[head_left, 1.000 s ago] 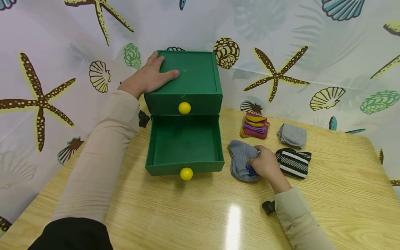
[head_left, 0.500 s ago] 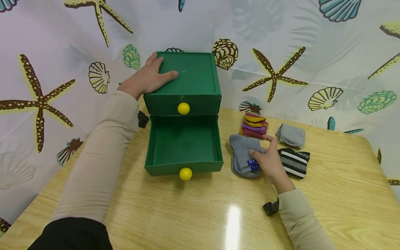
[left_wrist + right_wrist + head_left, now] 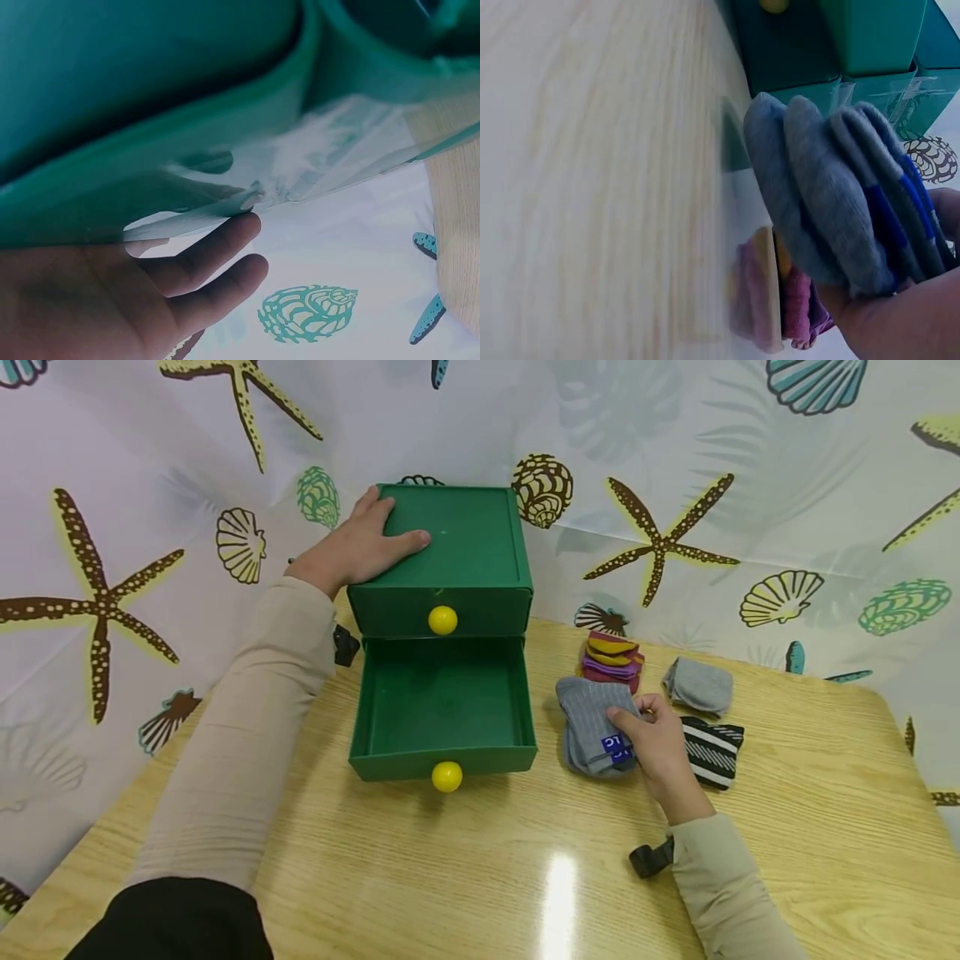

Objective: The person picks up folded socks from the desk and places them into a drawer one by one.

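My right hand (image 3: 663, 747) pinches a folded pair of grey ribbed socks (image 3: 596, 714) with blue patches, thumb on top and fingers at the right edge. In the right wrist view the socks (image 3: 817, 187) stand up in that hand (image 3: 907, 319), folds toward the camera. On top of the green drawer cabinet (image 3: 465, 539), at its left side, rests my left hand (image 3: 360, 543) with fingers spread. In the left wrist view this hand (image 3: 150, 300) lies along the cabinet's wall. The lower drawer (image 3: 446, 710) is pulled out and bare inside; the upper one is closed.
Behind the grey socks lie folded maroon, yellow and purple socks (image 3: 611, 660). To the right are a light grey folded pair (image 3: 699, 685) and a black-and-white striped pair (image 3: 716, 752). A patterned curtain (image 3: 675, 443) hangs along the back of the wooden table (image 3: 480, 885).
The right hand has closed its fingers on the grey socks and shifted them slightly right and back, uncovering more of the blue patches. The left hand stays on the cabinet.
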Demonstrator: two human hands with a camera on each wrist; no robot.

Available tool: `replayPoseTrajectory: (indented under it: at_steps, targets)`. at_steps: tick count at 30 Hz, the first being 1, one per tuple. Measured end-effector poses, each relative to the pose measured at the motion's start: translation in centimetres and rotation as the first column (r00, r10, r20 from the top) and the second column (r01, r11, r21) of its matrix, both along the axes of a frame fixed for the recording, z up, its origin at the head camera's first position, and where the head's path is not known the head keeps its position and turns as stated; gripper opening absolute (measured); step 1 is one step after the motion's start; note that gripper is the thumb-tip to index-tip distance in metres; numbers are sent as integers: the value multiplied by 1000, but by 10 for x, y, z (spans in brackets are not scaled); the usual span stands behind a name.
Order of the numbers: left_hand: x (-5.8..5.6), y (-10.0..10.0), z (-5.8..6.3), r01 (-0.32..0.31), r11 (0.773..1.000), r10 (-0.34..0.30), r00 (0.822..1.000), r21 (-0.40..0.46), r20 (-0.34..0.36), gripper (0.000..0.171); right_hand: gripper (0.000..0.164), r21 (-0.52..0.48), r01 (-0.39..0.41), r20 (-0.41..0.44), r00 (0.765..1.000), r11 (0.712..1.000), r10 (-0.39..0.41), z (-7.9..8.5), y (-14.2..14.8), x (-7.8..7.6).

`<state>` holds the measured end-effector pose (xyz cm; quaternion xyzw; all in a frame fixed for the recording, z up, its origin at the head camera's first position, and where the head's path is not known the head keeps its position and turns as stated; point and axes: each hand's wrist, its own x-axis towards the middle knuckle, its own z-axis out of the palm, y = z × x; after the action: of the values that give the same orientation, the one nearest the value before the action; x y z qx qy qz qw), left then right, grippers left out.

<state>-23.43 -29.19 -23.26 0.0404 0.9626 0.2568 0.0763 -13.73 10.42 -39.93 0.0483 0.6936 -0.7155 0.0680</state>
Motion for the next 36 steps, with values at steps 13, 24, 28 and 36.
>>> replayPoseTrajectory:
  at_steps: [13,24,28,36]
  targets:
    - [-3,1,-1,-1,1000,1,1000,-6,7,93,19,-20,66,7,998,998,-66,12,-6,4]
    - [0,-1,1,-1,1000,1,1000,-7,6,93,20,175,138,-358,931,975,-67,21,-17,16]
    - [-1,-1,0,0,1000,0,1000,-5,0,93,27,175,122,-504,863,977,-17,24,-21,21]
    - [-1,1,0,-3,1000,3,1000,-5,-5,94,32,170,93,-559,829,981,19,31,-25,24]
